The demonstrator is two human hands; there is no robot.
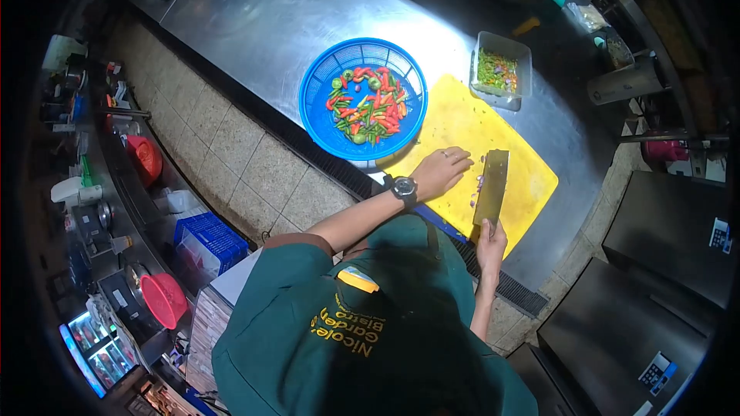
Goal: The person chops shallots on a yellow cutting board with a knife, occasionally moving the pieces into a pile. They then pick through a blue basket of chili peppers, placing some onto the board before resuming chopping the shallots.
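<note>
My right hand [491, 246] is closed round the handle of a cleaver [492, 189], whose broad blade is over the yellow cutting board [528, 177]. My left hand [442, 172], with a black watch at the wrist, rests on the board to the left of the blade, its fingers stretched toward it. Small purple pieces, apparently chopped onion [474, 199], lie between that hand and the blade. Left of the board, partly over its edge, stands a blue basket [310, 92] of red and green chillies [374, 108] with a few round green fruits.
A clear plastic container [503, 100] of chopped red and green bits stands at the board's far edge. Everything rests on a steel table [262, 23]. Shelves with a red bowl [163, 300] and a blue crate [208, 243] are at left; dark cabinets [671, 235] at right.
</note>
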